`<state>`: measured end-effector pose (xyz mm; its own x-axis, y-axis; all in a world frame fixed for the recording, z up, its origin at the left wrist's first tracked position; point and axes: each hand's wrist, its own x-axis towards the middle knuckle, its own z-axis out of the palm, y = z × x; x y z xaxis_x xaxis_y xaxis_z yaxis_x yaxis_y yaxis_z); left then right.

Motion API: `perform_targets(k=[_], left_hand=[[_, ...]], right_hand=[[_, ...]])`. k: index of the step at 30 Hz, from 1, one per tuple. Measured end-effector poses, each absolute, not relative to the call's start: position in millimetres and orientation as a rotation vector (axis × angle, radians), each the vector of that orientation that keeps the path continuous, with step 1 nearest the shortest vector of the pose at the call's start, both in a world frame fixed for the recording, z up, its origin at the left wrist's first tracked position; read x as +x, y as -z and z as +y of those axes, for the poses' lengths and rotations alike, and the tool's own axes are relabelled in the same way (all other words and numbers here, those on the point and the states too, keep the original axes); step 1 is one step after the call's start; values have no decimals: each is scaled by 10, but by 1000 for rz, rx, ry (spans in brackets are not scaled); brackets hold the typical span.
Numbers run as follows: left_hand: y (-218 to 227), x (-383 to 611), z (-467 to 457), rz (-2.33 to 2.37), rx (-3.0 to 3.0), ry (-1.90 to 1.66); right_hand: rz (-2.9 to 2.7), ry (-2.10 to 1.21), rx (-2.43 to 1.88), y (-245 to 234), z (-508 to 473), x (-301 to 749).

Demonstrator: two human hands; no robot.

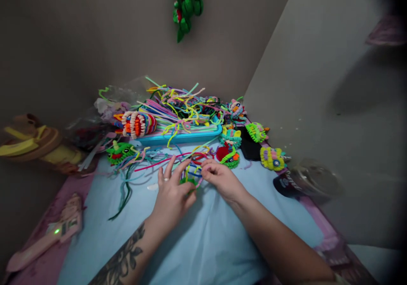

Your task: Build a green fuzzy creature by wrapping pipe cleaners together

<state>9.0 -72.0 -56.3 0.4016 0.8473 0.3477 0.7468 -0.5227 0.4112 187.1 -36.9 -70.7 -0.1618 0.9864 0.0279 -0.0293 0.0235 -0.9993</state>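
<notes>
Both my hands meet over a small piece woven from coloured pipe cleaners [192, 174] lying on a light blue sheet [197, 238]. My left hand [171, 194] rests on the piece's left side, fingers partly spread, thumb and forefinger pinching it. My right hand [219, 178] pinches its right edge with curled fingers. Loose pipe cleaners [152, 162] trail to the left of the hands.
A turquoise tray [181, 138] piled with pipe cleaners sits behind the hands. Finished woven figures stand around it: a green one [120, 152], a striped one [138, 124], a yellow-green one [272, 157]. A pink glue gun [60, 230] lies at the left. Walls close in behind and right.
</notes>
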Motion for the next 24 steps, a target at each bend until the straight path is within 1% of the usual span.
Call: perform_targets(k=[3, 6, 10, 12, 15, 17, 19, 22, 24], left_hand=[[537, 85, -731, 1351, 2542, -720], [545, 65, -721, 1315, 2377, -778], [581, 6, -637, 1313, 1708, -994], [581, -16, -588, 1298, 1299, -1102], [544, -17, -548, 1103, 801, -1178], [518, 4, -548, 964, 587, -1184], [517, 36, -559, 894, 460, -1171], [567, 95, -583, 849, 376, -1142], [601, 134, -607, 827, 393, -1131]], right_hand=[[-1245, -1464, -1098, 722, -376, 1886], [-1229, -1514, -1090, 712, -376, 1889], [-1370, -1273, -1047, 688, -352, 1920], [-1336, -1219, -1014, 720, -348, 1928], [-1292, -1183, -1004, 810, -381, 1890], [-1417, -1126, -994, 849, -440, 1834], [-1592, -865, -1030, 849, -524, 1769], [-1819, -325, -1047, 804, -632, 1685], [-1904, -152, -1037, 781, -651, 1651]])
